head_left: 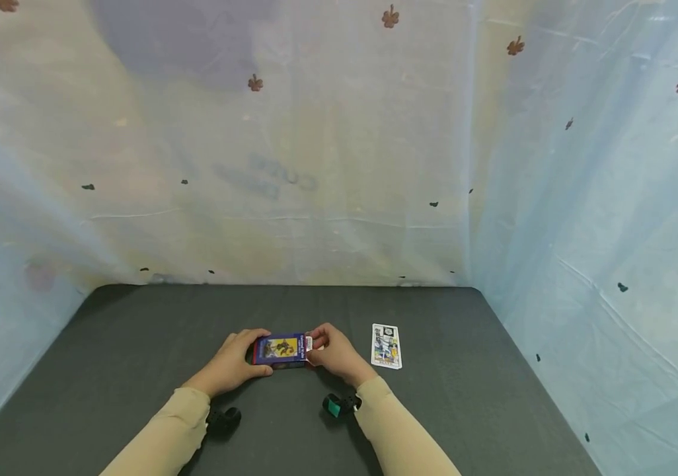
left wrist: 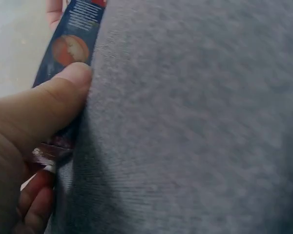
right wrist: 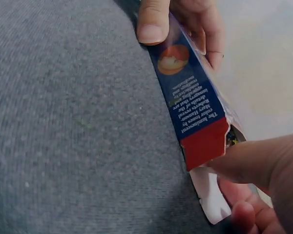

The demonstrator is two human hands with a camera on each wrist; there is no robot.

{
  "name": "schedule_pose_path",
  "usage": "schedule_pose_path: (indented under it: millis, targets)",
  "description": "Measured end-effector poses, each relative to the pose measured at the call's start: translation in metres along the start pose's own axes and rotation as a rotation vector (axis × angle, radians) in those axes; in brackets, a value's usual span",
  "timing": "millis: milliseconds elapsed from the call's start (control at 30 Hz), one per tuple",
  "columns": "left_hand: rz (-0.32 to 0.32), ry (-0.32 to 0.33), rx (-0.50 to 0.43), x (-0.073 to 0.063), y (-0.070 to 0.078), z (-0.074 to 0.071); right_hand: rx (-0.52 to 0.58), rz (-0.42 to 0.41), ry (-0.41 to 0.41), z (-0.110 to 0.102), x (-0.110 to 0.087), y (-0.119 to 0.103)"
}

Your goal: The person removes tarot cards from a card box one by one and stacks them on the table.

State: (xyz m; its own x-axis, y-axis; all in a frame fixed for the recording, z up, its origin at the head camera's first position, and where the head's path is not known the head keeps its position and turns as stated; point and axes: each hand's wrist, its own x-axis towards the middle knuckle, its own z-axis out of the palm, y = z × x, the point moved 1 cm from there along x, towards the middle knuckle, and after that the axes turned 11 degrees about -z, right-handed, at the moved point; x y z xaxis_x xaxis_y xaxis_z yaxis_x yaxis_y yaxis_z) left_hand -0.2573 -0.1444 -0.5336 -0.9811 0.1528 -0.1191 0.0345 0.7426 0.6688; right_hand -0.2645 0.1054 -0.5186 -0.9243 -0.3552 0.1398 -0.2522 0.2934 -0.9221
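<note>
A blue card box (head_left: 281, 349) with a yellow picture and red ends lies on the dark table in front of me. My left hand (head_left: 233, 360) grips its left end, thumb along the near side. At the right end, my right hand (head_left: 338, 355) has its thumb on the edge of the opening and fingers curled below. In the right wrist view that end stands open, and a white flap (right wrist: 210, 197) hangs from it beside my fingers. A dark sliver of the contents shows inside; the rest is hidden. Right of my right hand lies a small stack of printed cards (head_left: 386, 346).
The dark grey cloth-covered table (head_left: 446, 423) reaches back to a pale plastic sheet (head_left: 339, 251) hung behind it and at both sides. Black wrist mounts (head_left: 223, 421) sit below both forearms, close over the tabletop.
</note>
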Motion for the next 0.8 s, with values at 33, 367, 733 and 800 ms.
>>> schedule_pose_path:
  millis: [33, 367, 733, 800]
  targets:
    - [-0.001, -0.010, -0.010, 0.001, 0.001, -0.001, 0.020, 0.006, 0.005, 0.000, 0.000, 0.000]
    - [0.004, -0.034, -0.071, 0.002, -0.003, 0.001, 0.030, 0.034, 0.056, 0.003, 0.001, 0.000]
    - [-0.046, -0.017, -0.026, -0.008, -0.001, -0.009, -0.035, 0.032, 0.059, 0.002, 0.001, 0.003]
    - [-0.058, -0.011, -0.015, -0.007, -0.001, -0.011, -0.038, 0.031, 0.060, 0.002, 0.001, 0.003]
